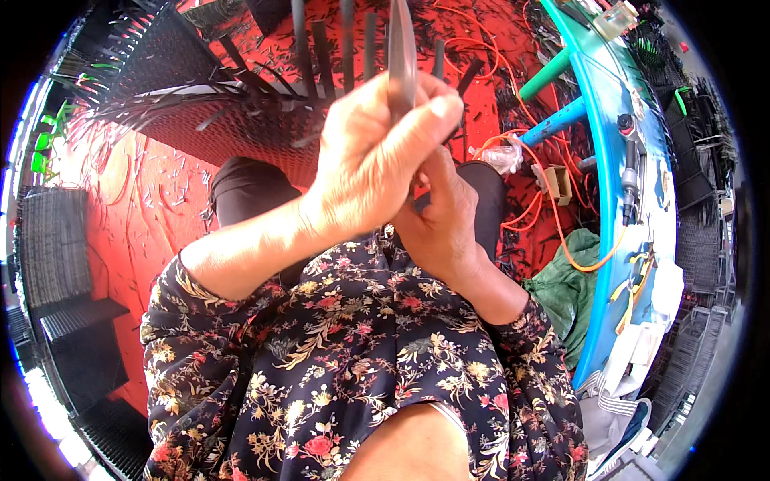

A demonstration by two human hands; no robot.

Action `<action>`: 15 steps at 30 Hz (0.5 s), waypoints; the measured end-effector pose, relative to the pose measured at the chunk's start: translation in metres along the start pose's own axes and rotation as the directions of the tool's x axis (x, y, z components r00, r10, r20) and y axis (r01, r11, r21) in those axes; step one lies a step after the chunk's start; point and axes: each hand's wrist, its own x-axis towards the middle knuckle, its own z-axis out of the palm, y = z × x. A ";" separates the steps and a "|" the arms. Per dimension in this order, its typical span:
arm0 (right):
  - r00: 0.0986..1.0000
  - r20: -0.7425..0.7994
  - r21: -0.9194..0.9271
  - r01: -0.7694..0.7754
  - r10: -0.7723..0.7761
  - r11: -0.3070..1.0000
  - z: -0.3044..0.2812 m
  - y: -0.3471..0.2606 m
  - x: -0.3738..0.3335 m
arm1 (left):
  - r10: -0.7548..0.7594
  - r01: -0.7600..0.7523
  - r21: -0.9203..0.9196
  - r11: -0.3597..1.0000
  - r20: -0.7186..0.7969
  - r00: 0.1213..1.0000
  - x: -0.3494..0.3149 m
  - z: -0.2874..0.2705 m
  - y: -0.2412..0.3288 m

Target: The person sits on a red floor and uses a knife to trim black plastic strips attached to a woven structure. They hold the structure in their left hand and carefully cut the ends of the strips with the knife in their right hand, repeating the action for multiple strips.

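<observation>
My left hand (pixel 361 156) is closed around a flat, shiny dark strip (pixel 403 48) that rises toward the top edge of the view. Just below and to its right, my right hand (pixel 441 208) has its fingers curled, close against the left. What it grips is mostly hidden. Beyond my knees lies a black woven mesh piece (pixel 233 132) with many loose dark strip ends (pixel 321 56) standing up from its edge. Those ends come up beside and behind my left hand.
On the right, a blue table (pixel 589 120) carries a slim power tool (pixel 630 172). An orange hose (pixel 553 216) loops over the red floor (pixel 120 224), which is littered with dark scraps. A green cloth bag (pixel 565 297) slumps by the table. Dark stacked panels (pixel 56 248) stand left.
</observation>
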 end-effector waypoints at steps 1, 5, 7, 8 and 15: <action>1.000 -0.011 0.013 -0.018 0.018 1.000 0.001 -0.001 0.002 | -0.118 0.118 -0.011 0.993 0.024 0.993 -0.006 0.001 0.004; 0.992 -0.016 -0.003 0.124 -0.124 0.992 -0.015 -0.003 -0.002 | 0.087 -0.082 -0.035 0.996 0.145 0.986 -0.009 0.001 -0.008; 0.977 -0.154 -0.072 0.140 -0.150 0.988 -0.030 0.004 -0.010 | 0.256 -0.319 0.244 0.916 0.256 0.932 -0.007 -0.006 -0.015; 0.990 -0.139 0.047 -0.012 0.018 0.999 -0.042 0.012 -0.020 | 0.431 -0.531 0.360 0.767 0.324 0.842 -0.002 -0.008 -0.018; 0.951 -0.168 0.394 -0.177 0.260 0.902 -0.075 0.035 -0.042 | 0.572 -0.618 0.664 0.421 0.335 0.749 0.035 -0.006 -0.035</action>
